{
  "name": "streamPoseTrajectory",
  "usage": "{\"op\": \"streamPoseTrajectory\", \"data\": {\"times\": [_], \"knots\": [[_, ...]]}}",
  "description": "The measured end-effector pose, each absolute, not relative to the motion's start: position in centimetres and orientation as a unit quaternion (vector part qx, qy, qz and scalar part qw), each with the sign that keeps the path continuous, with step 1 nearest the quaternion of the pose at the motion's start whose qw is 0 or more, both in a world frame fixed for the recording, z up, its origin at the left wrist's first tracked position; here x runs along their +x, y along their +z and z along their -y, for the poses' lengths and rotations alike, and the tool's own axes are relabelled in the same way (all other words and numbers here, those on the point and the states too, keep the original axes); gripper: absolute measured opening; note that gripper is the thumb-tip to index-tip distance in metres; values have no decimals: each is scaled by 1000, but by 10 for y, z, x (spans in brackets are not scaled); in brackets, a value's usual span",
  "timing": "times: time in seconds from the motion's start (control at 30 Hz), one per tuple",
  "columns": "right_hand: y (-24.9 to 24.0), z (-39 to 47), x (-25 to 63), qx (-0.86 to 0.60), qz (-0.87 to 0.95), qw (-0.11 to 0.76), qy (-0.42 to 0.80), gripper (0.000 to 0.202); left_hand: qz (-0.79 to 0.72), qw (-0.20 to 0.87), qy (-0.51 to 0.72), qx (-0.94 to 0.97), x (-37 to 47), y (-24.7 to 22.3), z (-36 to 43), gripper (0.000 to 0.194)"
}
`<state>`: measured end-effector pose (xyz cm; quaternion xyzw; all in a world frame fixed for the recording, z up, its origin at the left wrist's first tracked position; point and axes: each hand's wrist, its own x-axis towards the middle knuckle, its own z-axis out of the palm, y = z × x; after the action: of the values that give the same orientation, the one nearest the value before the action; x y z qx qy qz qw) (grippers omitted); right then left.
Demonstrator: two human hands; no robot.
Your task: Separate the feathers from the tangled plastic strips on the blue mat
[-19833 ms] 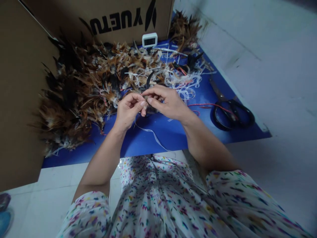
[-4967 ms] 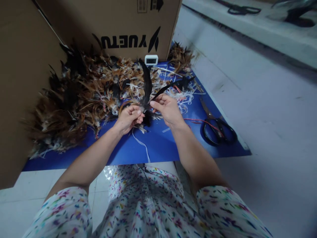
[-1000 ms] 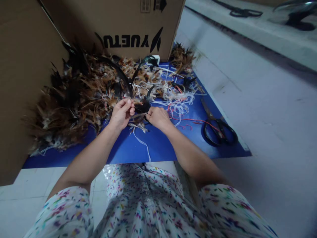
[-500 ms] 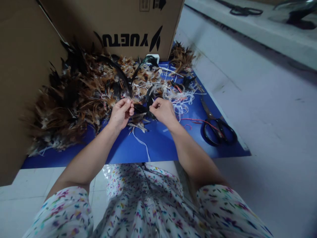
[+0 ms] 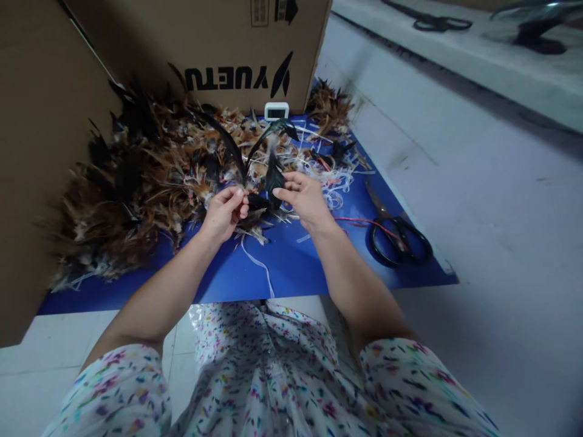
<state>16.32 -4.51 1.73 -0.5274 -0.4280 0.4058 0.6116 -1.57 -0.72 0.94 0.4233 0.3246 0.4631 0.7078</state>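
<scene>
Long black feathers (image 5: 231, 144) rise in a V from the pinched thumb and fingers of my left hand (image 5: 226, 211). My right hand (image 5: 305, 197), just to the right, holds a short dark feather (image 5: 274, 176) between thumb and fingers, its pale fluffy end pointing up. Below and between the hands, small feathers and a thin white ribbon (image 5: 259, 262) lie on the blue table top (image 5: 291, 276). A large heap of brown and black feathers (image 5: 150, 176) spreads behind and left of my left hand.
Black-handled scissors (image 5: 398, 240) lie at the right with a red string across them. Cardboard boxes (image 5: 204, 36) stand behind and at the left. A small white device (image 5: 276, 111) sits by the back box. White ribbon scraps (image 5: 337, 182) lie right of centre. More scissors (image 5: 441, 23) rest on a ledge.
My right hand has turned and its fingers have spread along the short dark feather, now held more upright. My left hand keeps its pinch. The camera view has shifted slightly.
</scene>
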Motion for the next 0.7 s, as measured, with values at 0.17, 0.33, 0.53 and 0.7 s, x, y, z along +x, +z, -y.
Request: {"op": "streamPoseTrajectory", "data": {"times": [0.17,0.33,0.53,0.7], "knots": [[16,45,163,-543,436,610,378,13,-305,698,482,434,-19,8,3,28],[18,46,162,-551,481,580,359,12,-301,671,514,441,-22,8,-3,37],[18,50,162,-563,557,493,360,8,-288,659,538,440,-24,12,-5,40],[20,53,163,-570,560,476,367,4,-319,643,541,439,-23,13,-5,31]]}}
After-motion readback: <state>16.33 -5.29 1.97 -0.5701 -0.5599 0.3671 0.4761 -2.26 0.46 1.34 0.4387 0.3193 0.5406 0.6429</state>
